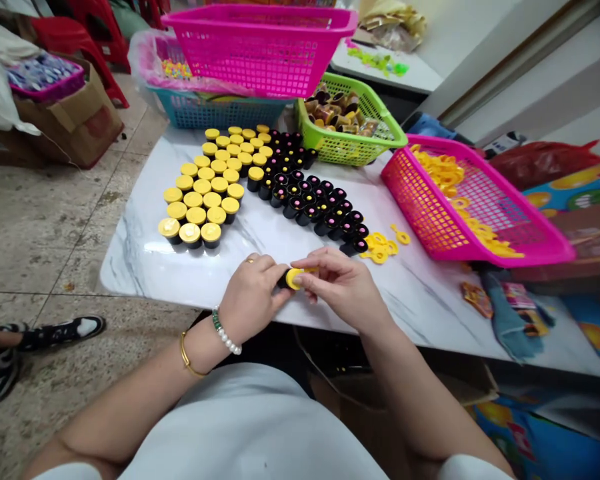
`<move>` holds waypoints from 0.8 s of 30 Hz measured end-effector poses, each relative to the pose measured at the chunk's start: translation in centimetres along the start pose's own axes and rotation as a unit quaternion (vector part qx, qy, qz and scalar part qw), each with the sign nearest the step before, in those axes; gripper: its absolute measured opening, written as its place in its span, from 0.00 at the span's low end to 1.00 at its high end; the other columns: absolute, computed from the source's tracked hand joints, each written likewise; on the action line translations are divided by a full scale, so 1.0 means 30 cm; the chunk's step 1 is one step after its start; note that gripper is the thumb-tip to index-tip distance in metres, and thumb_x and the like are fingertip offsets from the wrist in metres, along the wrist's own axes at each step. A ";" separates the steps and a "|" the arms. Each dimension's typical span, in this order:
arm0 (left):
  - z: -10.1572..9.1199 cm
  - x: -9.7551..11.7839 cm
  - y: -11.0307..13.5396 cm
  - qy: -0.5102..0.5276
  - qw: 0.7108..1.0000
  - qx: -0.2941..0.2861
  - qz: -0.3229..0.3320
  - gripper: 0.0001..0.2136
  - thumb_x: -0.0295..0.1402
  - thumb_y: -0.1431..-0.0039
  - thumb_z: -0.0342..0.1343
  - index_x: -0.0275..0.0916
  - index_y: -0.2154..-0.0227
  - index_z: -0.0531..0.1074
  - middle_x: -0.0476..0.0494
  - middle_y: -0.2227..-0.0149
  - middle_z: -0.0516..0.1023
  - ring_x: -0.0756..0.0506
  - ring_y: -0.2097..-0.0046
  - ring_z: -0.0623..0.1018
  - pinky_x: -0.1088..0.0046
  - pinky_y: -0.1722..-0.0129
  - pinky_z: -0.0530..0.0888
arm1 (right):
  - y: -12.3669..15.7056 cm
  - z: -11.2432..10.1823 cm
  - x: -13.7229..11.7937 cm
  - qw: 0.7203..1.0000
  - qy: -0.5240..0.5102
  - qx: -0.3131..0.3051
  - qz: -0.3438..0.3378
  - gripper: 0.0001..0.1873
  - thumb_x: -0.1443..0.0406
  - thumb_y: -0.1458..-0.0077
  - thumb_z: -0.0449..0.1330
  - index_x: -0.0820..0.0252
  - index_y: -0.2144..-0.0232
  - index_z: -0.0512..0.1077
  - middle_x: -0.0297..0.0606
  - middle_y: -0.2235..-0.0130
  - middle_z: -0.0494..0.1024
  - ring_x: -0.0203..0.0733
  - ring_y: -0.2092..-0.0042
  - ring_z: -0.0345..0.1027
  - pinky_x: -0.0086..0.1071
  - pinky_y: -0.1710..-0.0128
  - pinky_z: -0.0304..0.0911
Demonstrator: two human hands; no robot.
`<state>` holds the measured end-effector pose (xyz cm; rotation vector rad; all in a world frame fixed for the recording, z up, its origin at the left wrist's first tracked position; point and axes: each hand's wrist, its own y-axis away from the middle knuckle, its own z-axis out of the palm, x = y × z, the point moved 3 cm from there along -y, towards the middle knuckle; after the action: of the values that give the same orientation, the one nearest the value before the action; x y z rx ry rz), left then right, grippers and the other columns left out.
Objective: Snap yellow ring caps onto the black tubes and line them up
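Observation:
My left hand [253,293] grips a small black pot [284,279] near the front edge of the white marble table [145,260]. My right hand [343,283] pinches a yellow cap [295,277] against the pot's mouth. Both hands are closed around this piece. Behind them stand several black pots with yellow caps [205,193] and several uncapped black pots [310,197]. A small pile of loose yellow caps [380,248] lies just right of the uncapped ones.
A tilted pink basket [525,230] with yellow caps sits at the right. A green basket [350,143] of brown pieces, a blue basket [220,113] and a large pink basket [265,47] stand at the back. Another person's shoes [55,333] are on the floor at left.

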<state>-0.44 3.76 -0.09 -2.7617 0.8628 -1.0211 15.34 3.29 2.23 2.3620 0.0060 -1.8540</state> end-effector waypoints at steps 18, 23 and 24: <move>-0.033 0.017 -0.006 0.007 0.993 -0.091 -0.072 0.09 0.37 0.38 0.56 0.40 0.61 0.77 0.45 0.67 0.76 0.45 0.65 0.75 0.70 0.66 0.69 | -0.018 0.043 0.068 0.982 -0.123 -0.043 0.136 0.20 0.54 0.57 0.72 0.60 0.72 0.70 0.31 0.78 0.75 0.31 0.83 0.63 0.27 0.84 0.64; -0.034 0.022 -0.014 -0.019 0.991 -0.103 -0.087 0.09 0.37 0.38 0.55 0.40 0.60 0.76 0.45 0.65 0.79 0.44 0.63 0.77 0.71 0.69 0.67 | -0.001 0.028 0.020 0.997 -0.028 0.033 0.059 0.15 0.57 0.54 0.71 0.60 0.73 0.72 0.31 0.79 0.74 0.30 0.82 0.63 0.25 0.84 0.61; -0.029 0.021 -0.015 -0.022 0.991 -0.100 -0.087 0.09 0.38 0.38 0.55 0.40 0.61 0.76 0.46 0.65 0.79 0.44 0.62 0.78 0.72 0.69 0.67 | -0.004 0.026 0.014 0.998 -0.027 0.034 0.056 0.15 0.57 0.55 0.71 0.61 0.74 0.72 0.31 0.80 0.74 0.30 0.82 0.63 0.25 0.84 0.61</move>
<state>-0.38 3.92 1.06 -3.0618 0.7687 -0.9419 14.68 3.28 1.64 2.3041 -0.1936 -1.8928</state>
